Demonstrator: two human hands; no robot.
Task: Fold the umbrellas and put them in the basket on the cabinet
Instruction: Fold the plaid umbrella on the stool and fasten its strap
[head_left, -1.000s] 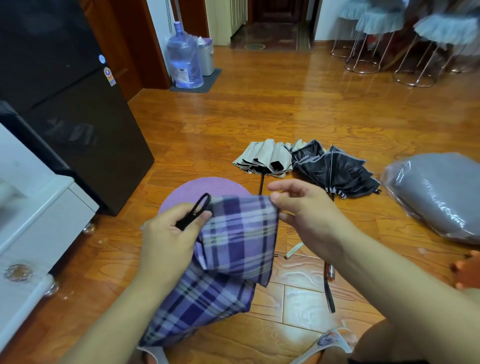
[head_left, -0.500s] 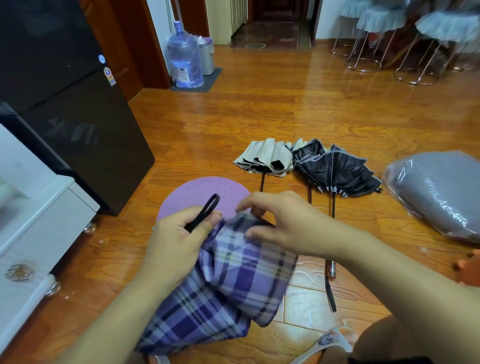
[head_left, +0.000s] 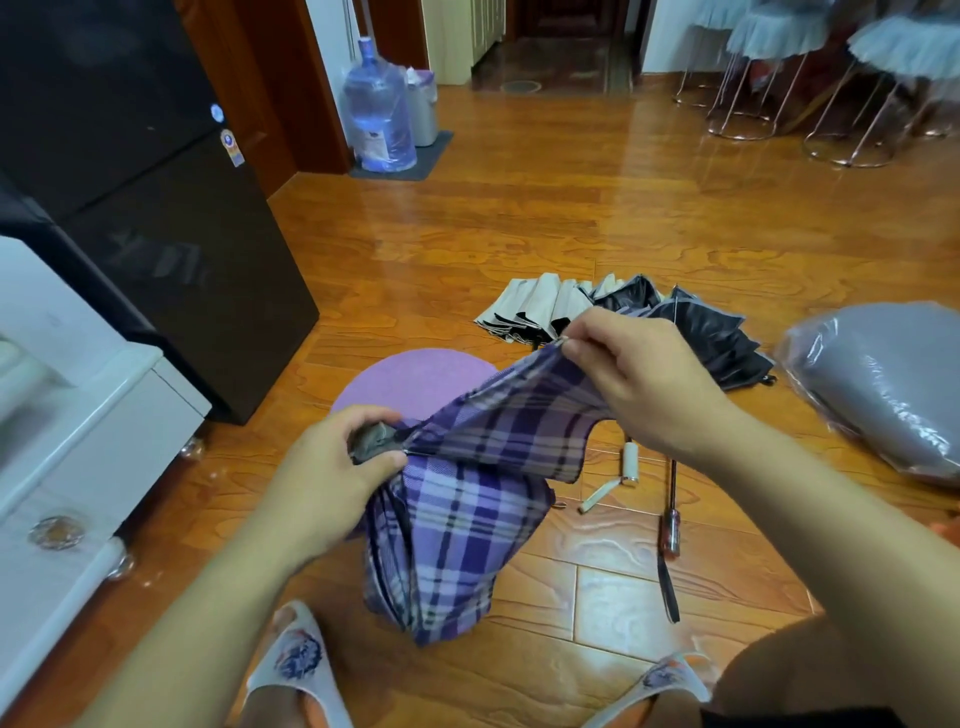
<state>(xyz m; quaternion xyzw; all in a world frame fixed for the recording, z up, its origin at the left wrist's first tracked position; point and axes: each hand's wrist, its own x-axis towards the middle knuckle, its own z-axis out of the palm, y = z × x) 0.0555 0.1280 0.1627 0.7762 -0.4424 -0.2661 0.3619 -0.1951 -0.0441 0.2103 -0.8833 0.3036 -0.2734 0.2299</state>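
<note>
A purple plaid umbrella (head_left: 467, 499) is held low in the near centre, above the wooden floor (head_left: 519, 218), its canopy hanging down between two slippers. Its dark end is grasped by the left hand (head_left: 332, 478), fingers and thumb curled round it. A rib tip at the canopy edge is pinched by the right hand (head_left: 639, 379) and drawn up to the right, so one panel is stretched taut. Farther off on the floor, a beige umbrella (head_left: 530, 312) and a black umbrella (head_left: 711, 332) are laid side by side, partly collapsed, handles pointing near. A round purple mat (head_left: 410, 379) is seen behind the plaid canopy. A plastic-wrapped grey cushion (head_left: 883, 384) lies at the right, and a white cabinet (head_left: 78, 415) stands at the left.
</note>
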